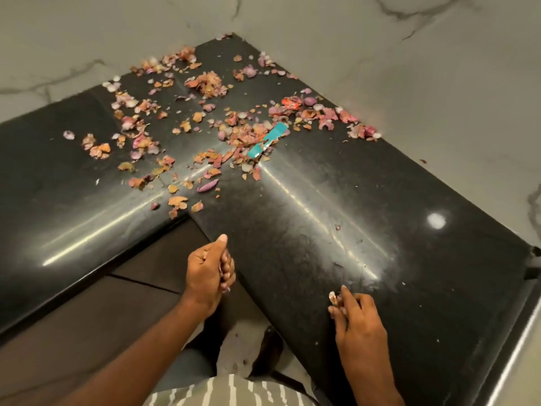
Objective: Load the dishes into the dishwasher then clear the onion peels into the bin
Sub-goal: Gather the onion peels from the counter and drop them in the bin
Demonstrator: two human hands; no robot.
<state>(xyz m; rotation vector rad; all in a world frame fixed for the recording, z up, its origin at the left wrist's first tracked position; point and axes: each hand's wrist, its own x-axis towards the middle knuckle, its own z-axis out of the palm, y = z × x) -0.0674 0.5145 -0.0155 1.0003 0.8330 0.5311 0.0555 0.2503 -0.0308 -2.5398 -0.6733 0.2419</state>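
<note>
Presently, our left hand (pixel 208 268) cups a few peel scraps; our right hand (pixel 355 315) pinches another. Outward: onion peels (pixel 205 124) strewn ahead toward the black countertop's (pixel 307 230) corner, nearer our left hand; teal wrapper (pixel 268 140) among them.

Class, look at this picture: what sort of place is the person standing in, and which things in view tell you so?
Most likely a home kitchen. A glossy black L-shaped countertop meets marble-look walls, and onion peels lie scattered across its corner, with dark cabinet fronts below.
</note>
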